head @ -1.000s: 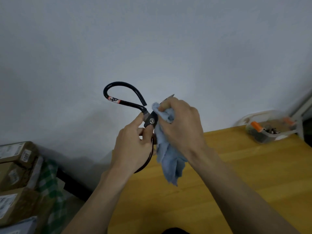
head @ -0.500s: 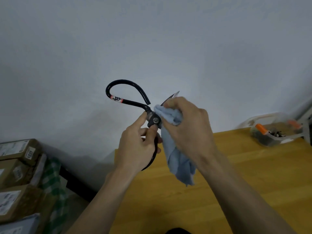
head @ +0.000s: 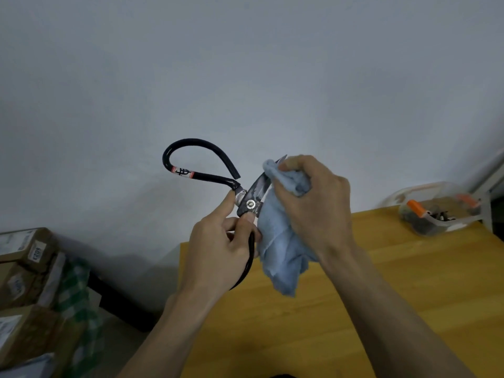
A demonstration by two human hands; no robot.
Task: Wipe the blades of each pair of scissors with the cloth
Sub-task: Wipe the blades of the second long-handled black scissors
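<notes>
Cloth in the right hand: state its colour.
Light blue cloth, head view.

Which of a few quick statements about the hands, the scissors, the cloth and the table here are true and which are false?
1. The right hand presses a blue cloth against the blades of the scissors. True.
2. The left hand holds the scissors near the pivot. True.
3. The scissors lie flat on the wooden table. False: they are held in the air, above the table's edge.
4. The scissors' handles are bright red plastic. False: they are black loops, one bearing a small red and white label.
5. A clear plastic container sits at the far right of the table. True.
</notes>
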